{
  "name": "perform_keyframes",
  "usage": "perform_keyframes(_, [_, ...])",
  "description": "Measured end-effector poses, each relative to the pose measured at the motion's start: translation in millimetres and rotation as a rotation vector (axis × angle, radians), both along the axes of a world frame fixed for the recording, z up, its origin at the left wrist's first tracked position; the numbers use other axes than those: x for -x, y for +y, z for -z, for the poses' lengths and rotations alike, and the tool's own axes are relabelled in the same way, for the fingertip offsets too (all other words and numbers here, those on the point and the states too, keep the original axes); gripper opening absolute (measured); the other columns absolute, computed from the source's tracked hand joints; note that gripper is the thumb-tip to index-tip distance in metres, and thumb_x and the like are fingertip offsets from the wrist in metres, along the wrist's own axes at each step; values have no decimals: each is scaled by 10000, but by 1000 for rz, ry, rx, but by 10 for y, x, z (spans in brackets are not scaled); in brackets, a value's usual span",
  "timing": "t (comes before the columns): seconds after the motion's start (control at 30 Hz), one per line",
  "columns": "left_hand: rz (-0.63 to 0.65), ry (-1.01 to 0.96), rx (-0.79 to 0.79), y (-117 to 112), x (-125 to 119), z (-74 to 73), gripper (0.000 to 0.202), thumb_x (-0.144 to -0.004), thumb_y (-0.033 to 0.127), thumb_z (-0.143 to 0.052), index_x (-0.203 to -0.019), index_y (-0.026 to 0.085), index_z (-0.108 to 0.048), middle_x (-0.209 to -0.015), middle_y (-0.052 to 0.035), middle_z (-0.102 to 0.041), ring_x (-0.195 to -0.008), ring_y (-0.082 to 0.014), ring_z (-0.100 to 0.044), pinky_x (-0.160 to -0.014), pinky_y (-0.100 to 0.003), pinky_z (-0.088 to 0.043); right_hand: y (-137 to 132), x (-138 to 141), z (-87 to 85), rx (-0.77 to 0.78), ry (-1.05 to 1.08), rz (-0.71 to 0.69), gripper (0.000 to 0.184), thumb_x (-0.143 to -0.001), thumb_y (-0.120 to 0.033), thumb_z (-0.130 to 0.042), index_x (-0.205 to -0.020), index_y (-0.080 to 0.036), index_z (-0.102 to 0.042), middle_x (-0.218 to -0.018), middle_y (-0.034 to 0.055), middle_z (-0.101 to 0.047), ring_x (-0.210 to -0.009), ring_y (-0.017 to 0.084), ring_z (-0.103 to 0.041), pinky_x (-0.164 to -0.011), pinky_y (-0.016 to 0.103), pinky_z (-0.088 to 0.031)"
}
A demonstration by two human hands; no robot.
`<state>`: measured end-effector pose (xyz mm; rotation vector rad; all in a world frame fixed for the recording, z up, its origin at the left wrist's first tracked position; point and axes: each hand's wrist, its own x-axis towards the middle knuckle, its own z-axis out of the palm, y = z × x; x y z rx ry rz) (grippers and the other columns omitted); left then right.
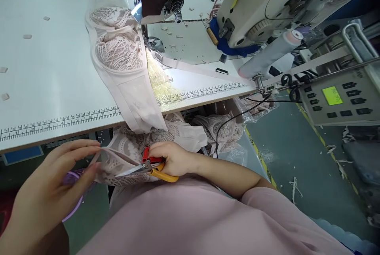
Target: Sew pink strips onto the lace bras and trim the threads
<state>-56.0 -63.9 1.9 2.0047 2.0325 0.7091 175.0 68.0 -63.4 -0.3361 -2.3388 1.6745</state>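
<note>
My right hand [172, 158] is closed round small thread snips [148, 166] with red and yellow handles, blades pointing left at a piece of pink lace fabric [114, 162]. My left hand [50, 191] pinches that lace piece at its left end, fingers closed on the edge, below the table's front edge. A chain of pale pink lace bras [118, 49] drapes over the white table [53, 73] and hangs down toward my lap.
A sewing machine [237, 6] stands at the back right, with a control panel [335, 97] to its right. A ruler strip [59, 122] runs along the table's front edge. More lace pieces [219, 128] lie in a bin under the table. Thread scraps litter the floor [297, 156].
</note>
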Motion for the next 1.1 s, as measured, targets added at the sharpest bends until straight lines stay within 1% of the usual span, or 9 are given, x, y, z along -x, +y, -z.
perform_keyframes(0.1, [284, 60, -75, 85, -213, -25, 362, -859, 176, -574, -1206, 266, -528, -1213, -42, -606, -1145, -224, -564, -1089, -424, -399, 1, 22, -7, -41, -31, -17, 304, -663, -142, -735, -621, -186, -437, -698, -23, -498, -658, 108, -462, -597, 209, -378])
perform_keyframes(0.17, [438, 93, -57, 152, -371, 18, 323, -887, 199, -553, -1208, 220, -525, -1185, -60, -633, -1138, -222, -578, -1097, -427, -395, -4, 27, -6, -61, -47, -22, 295, -664, -139, -730, -638, -188, -440, -730, -13, -524, -681, 112, -488, -606, 210, -385])
perform_keyframes(0.23, [482, 87, -7, 209, -492, 96, 229, -916, 221, -526, -1144, 197, -537, -1096, -56, -668, -1048, -206, -623, -1078, -434, -414, -11, 18, -4, -71, -67, -7, 271, -667, -148, -730, -668, -186, -461, -752, -7, -546, -698, 118, -507, -613, 211, -389])
perform_keyframes(0.33, [435, -12, 95, 256, -574, 197, 123, -931, 188, -491, -1036, 220, -547, -925, -7, -668, -867, -169, -646, -980, -395, -485, -10, -23, -16, -31, -130, 20, 237, -671, -166, -729, -770, -189, -515, -783, -14, -591, -707, 123, -532, -622, 211, -394])
perform_keyframes(0.5, [418, -76, 150, 305, -575, 207, 163, -930, 187, -449, -978, 226, -600, -828, -10, -651, -713, -166, -624, -594, -266, -492, 52, -116, -52, -18, -185, -13, 300, -684, -95, -665, -924, -199, -518, -866, -15, -635, -742, 129, -565, -634, 211, -402])
perform_keyframes(0.63, [402, -112, 243, 351, -535, 187, 188, -910, 220, -442, -919, 224, -630, -781, -1, -674, -663, -155, -639, -560, -246, -480, 143, -223, -47, -189, -188, -68, 218, -707, -123, -663, -820, -195, -492, -835, 10, -621, -733, 146, -560, -609, 226, -379])
perform_keyframes(0.8, [272, -153, 382, 357, -388, 176, 186, -910, 356, -478, -893, 259, -635, -800, 30, -684, -672, -136, -641, -567, -207, -480, 292, -472, -7, -316, -243, -48, 164, -731, -122, -605, -763, -204, -466, -732, 3, -587, -652, 141, -538, -554, 228, -340])
perform_keyframes(0.93, [194, -166, 451, 332, -246, 114, 218, -896, 422, -501, -866, 271, -654, -812, 36, -693, -696, -147, -638, -606, -210, -487, 401, -687, 59, -283, -265, -3, 180, -711, -103, -590, -722, -202, -441, -696, -7, -562, -628, 126, -522, -549, 209, -344])
perform_keyframes(1.1, [131, -131, 451, 244, -137, 100, 247, -876, 493, -507, -865, 302, -665, -781, 82, -699, -655, -123, -630, -578, -173, -470, 461, -840, 158, -131, -205, 132, 233, -779, -298, -613, -682, -197, -426, -654, -25, -486, -596, 106, -423, -538, 202, -326])
